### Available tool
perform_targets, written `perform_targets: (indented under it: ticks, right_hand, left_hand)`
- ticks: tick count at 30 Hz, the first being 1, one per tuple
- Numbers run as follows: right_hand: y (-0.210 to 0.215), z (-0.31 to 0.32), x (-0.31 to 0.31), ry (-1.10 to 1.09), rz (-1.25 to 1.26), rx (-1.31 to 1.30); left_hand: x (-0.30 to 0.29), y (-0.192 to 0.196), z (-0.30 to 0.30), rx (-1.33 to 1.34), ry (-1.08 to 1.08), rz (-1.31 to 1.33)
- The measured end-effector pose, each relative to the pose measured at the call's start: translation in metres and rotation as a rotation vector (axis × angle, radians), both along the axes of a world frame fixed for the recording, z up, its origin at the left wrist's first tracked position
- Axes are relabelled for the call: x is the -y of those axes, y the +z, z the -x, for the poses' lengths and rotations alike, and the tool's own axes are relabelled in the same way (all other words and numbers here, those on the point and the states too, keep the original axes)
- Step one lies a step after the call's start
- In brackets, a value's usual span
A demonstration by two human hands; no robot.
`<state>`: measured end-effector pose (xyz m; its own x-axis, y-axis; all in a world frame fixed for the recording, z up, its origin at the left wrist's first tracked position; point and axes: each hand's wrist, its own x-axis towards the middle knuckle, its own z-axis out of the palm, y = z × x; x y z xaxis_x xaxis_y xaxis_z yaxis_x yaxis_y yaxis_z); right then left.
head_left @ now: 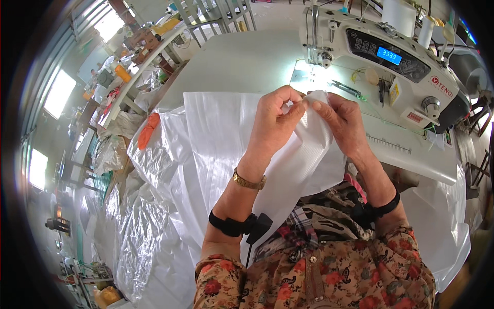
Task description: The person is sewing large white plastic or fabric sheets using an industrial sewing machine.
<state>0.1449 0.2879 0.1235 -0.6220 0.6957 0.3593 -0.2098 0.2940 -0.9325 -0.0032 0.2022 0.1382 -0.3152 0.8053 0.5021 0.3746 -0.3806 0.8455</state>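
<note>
A large sheet of white, shiny woven plastic fabric (221, 123) spreads over the table edge and hangs down over my lap. My left hand (279, 116) pinches its upper edge between thumb and forefinger. Close beside it, my right hand (342, 121) grips the same edge, with the fabric gathered into a fold between the two hands. Just beyond my hands stands a white sewing machine (370, 56); its lit needle area (312, 74) is a short way past my fingertips. What lies inside the fold is hidden.
Thread snips (347, 89) lie on the machine bed right of the needle. An orange cloth piece (148, 131) rests on crumpled clear plastic (144, 247) at left. A grey metal chair (216, 15) stands beyond the white table (242, 56). White thread cones (399, 18) stand behind the machine.
</note>
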Motion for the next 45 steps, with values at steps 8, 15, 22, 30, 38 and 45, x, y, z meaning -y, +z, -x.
perform_targets:
  ticks: [8, 15, 22, 30, 38, 45]
  right_hand:
    - [0.006, 0.005, 0.007, -0.052, 0.051, -0.262]
    - [0.018, -0.013, 0.009, -0.278, -0.287, -0.2]
    - [0.026, -0.015, 0.018, -0.285, -0.142, -0.423]
    - [0.028, -0.02, 0.014, -0.46, -0.416, -0.289]
    - [0.03, -0.02, 0.016, -0.621, -0.779, -0.24]
    - [0.03, -0.026, 0.019, -0.55, -0.688, -0.212]
  left_hand:
    - [0.0, 0.016, 0.005, -0.19, -0.008, -0.011]
    - [-0.009, 0.041, 0.037, -0.44, -0.013, 0.065]
    - [0.006, 0.085, 0.03, -0.199, -0.251, 0.032]
    - [0.005, 0.096, 0.019, -0.501, -0.094, 0.028]
    - [-0.006, 0.107, -0.007, -0.782, -0.183, -0.058]
    - [-0.011, 0.094, -0.01, -0.435, -0.335, 0.218]
